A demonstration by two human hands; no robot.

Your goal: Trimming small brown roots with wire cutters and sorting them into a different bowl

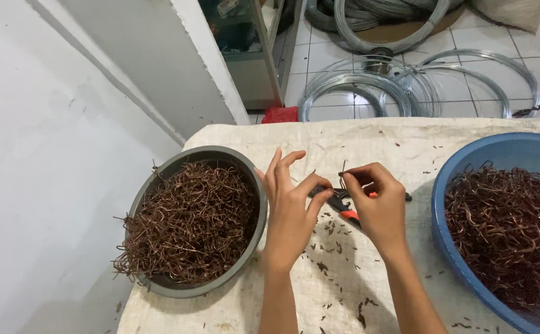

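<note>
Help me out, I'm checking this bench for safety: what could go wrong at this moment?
The left hand and right hand pinch a thin brown wire piece bare-skinned, so its end might prick a finger. The grey basin of wire hooks overhangs the table edge and could tip. The pliers lie under the hands; a wrist may catch them.

On the surface (pixel 356 297), a basin (pixel 158 281) of wire hooks (pixel 189 222) sits left, a tub (pixel 467 278) right, pliers (pixel 347 210) between; wire coils (pixel 406 86) lie far on the floor.
</note>
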